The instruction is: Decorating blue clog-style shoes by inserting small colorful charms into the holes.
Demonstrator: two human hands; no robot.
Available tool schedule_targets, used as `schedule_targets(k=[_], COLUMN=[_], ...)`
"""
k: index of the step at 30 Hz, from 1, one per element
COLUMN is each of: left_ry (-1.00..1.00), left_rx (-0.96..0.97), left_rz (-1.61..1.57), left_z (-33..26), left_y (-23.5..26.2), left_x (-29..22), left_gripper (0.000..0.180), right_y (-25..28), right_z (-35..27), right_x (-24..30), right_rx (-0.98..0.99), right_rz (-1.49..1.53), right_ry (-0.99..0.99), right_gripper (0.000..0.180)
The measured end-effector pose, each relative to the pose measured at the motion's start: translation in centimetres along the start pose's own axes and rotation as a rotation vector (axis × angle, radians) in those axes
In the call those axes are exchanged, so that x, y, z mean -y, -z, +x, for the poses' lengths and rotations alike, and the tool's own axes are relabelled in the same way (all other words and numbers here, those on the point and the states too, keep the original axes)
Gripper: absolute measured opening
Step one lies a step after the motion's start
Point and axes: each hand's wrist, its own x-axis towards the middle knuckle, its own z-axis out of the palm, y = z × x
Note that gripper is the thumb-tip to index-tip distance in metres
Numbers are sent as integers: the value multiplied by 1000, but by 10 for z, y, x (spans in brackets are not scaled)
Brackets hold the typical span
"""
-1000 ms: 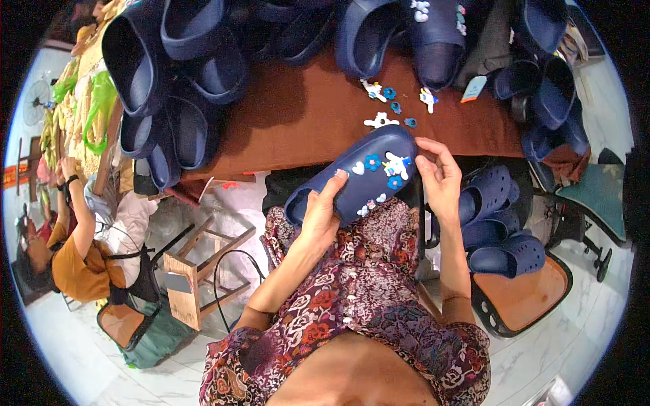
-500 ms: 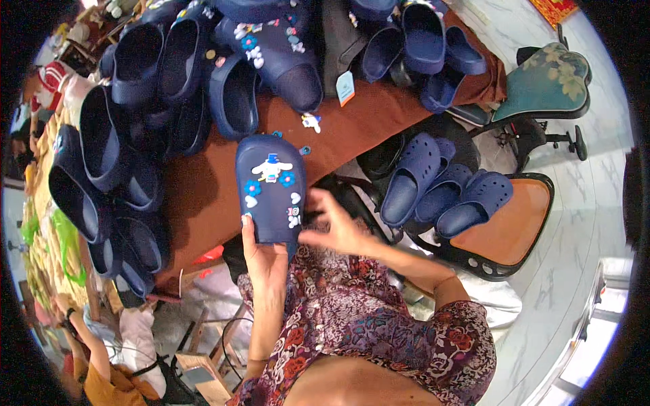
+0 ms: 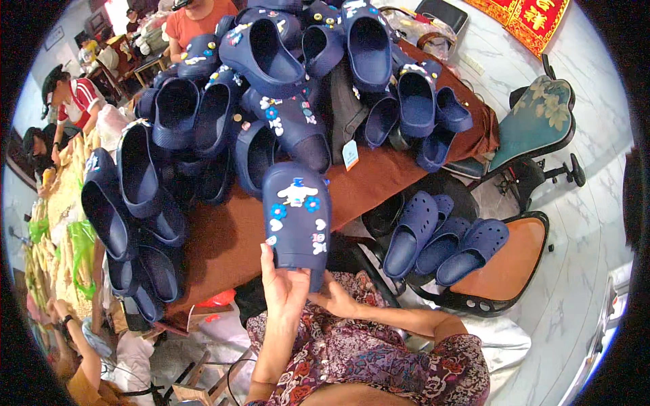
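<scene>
A navy clog [image 3: 295, 213] stands toe up in front of me, its upper decorated with a white long-eared character charm, blue flowers and small hearts. My left hand [image 3: 285, 287] grips it at the lower edge, with the thumb up along its left side. At the clog's lower right, my right hand [image 3: 336, 298] closes on the heel part, some of its fingers hidden behind the shoe. Just beyond lies another decorated navy clog [image 3: 292, 125] on the brown cloth-covered table [image 3: 233, 250]. A tag [image 3: 350, 155] hangs near it.
Many navy clogs [image 3: 139, 172] are piled along the table's far and left sides. Plain holed clogs [image 3: 409, 237] sit to the right by an orange-seated chair [image 3: 508, 257]. A green chair [image 3: 538, 111] stands farther back. Several people work at the left, one in red [image 3: 82, 96].
My right hand has come down from the clog's right side, where its fingers were spread, to the heel. The view has shifted, showing more of the far pile.
</scene>
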Motion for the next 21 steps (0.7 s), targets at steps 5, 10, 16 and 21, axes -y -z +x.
schedule_targets(k=[5,10,16,21], left_ry=[14,-243,-759,-1061], left_rx=[245,192,-18,-97], left_rz=[311,773,1112,1515], left_z=[-14,-15,31,49], left_y=[-13,20,102,131], left_x=[20,16,-12,-48], left_gripper=[46,24,17,31], right_y=[36,115,201,271], right_z=[24,56,105,149], right_x=[43,107,172,216], right_rx=[-260,-558,-911,-985], right_rz=[-63,-165,-124,-36], right_ry=[146,302,380,289], right_gripper=[48,47,41,44])
